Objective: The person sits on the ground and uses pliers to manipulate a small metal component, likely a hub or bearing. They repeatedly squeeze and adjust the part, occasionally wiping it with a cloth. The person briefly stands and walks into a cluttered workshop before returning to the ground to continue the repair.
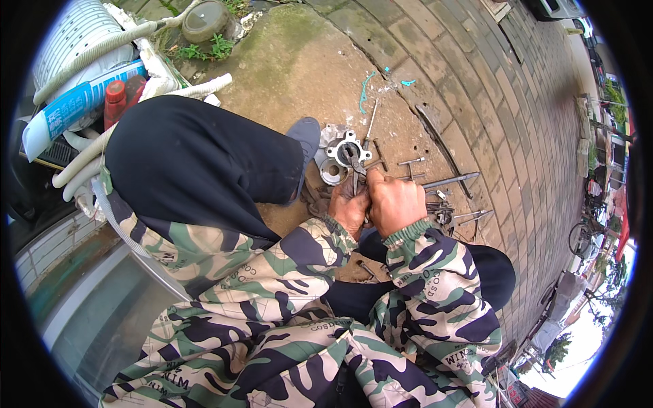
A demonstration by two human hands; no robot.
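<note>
While my left hand (348, 209) is clamped around the lower part of a pair of pliers (356, 178), my right hand (400, 204) is curled together right beside it; its palm side is hidden from my camera, so I cannot tell what it grips. Having both so close probably gives me firmer control. Just ahead of the left hand, the pliers' nose reaches the central opening of a flanged metal casting (335, 150), set low on the concrete slab (286, 75), presumably so I can bear on it from above. Beside the casting, ahead and left of that hand, is a metal ring part (332, 171). Farther out that way rests my shoe (307, 136), perhaps near to steady things. Ahead of the right hand lie a thin rod (371, 124) and a T-handled tool (411, 162); to its right, a long bar (450, 181), seemingly laid within easy reach.
</note>
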